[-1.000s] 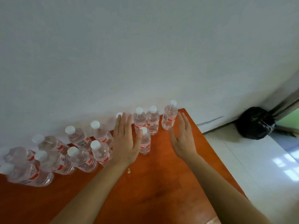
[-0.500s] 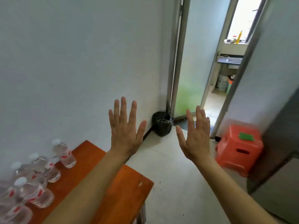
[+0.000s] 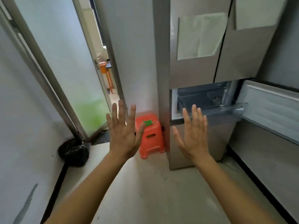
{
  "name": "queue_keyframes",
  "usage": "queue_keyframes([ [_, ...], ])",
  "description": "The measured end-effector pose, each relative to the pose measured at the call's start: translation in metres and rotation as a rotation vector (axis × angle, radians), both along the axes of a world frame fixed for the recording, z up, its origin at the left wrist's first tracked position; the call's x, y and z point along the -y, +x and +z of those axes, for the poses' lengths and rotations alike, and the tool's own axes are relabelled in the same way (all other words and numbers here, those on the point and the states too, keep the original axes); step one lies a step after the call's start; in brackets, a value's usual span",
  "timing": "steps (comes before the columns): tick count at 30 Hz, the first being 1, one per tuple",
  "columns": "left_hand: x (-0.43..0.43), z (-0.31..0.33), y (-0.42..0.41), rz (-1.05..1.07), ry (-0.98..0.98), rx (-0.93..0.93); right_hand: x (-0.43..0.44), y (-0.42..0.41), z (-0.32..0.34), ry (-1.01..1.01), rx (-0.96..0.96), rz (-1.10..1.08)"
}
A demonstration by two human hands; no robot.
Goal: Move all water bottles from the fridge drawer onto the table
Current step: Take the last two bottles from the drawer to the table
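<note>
Closest to the camera, both forearms reach forward over the pale floor, and both hands are empty. The left hand (image 3: 123, 135) and the right hand (image 3: 194, 136) are raised with fingers straight and spread, palms facing away, grasping and touching nothing.

Just past the left hand, an orange plastic stool (image 3: 151, 138) stands against the side of the fridge (image 3: 191, 75), with a small green piece (image 3: 147, 122) on its seat. A black bag (image 3: 74, 151) lies lower left at the foot of the wall.

Beyond the right hand the fridge drawer (image 3: 203, 98) stands pulled out. Its clear front rim shows, and its door panel runs off the right edge.

Empty hands aimed at an open drawer suggest a reach for bottles, so the task looks unfinished, though how much is left cannot be counted. The drawer's inside is dark and blurred. A rounded shape (image 3: 216, 100) at its back may be one of the water bottles, but I cannot tell. None shows plainly, and the table is out of view, so what stands on it cannot be checked.

Farthest off, a doorway (image 3: 106, 70) opens onto orange-legged furniture too small to make out.
</note>
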State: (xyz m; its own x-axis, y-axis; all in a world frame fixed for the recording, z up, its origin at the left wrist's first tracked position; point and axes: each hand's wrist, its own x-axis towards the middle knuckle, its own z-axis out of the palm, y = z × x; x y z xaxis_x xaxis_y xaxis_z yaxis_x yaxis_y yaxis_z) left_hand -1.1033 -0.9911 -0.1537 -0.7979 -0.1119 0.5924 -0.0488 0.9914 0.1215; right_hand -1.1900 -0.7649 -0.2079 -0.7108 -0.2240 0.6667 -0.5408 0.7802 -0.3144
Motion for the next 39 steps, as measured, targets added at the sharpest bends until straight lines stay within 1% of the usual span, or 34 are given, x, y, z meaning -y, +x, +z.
queue_keyframes([
  [3, -0.046, -0.014, -0.070, -0.105, 0.017, 0.032, -0.050, -0.045, -0.012, 0.045, 0.012, -0.104],
  [6, -0.087, -0.029, -0.144, -0.162, 0.011, 0.063, -0.093, -0.096, -0.018, 0.092, 0.026, -0.198],
  [13, -0.164, -0.065, -0.293, -0.291, 0.025, 0.270, -0.174, -0.200, -0.026, 0.192, 0.172, -0.353],
  [18, -0.203, -0.084, -0.367, -0.346, 0.044, 0.434, -0.215, -0.252, -0.029, 0.191, 0.252, -0.443],
  [23, -0.225, -0.101, -0.427, -0.351, 0.038, 0.542, -0.247, -0.310, -0.036, 0.158, 0.317, -0.466],
  [26, -0.233, -0.117, -0.457, -0.313, 0.036, 0.580, -0.262, -0.351, -0.052, 0.142, 0.380, -0.426],
  [31, -0.249, -0.151, -0.504, -0.170, 0.080, 0.603, -0.280, -0.431, -0.079, 0.200, 0.486, -0.288],
  [36, -0.267, -0.173, -0.539, 0.036, 0.127, 0.805, -0.298, -0.504, -0.107, 0.390, 0.677, -0.118],
  [39, -0.270, -0.192, -0.550, 0.150, 0.153, 0.906, -0.304, -0.545, -0.116, 0.457, 0.789, -0.010],
])
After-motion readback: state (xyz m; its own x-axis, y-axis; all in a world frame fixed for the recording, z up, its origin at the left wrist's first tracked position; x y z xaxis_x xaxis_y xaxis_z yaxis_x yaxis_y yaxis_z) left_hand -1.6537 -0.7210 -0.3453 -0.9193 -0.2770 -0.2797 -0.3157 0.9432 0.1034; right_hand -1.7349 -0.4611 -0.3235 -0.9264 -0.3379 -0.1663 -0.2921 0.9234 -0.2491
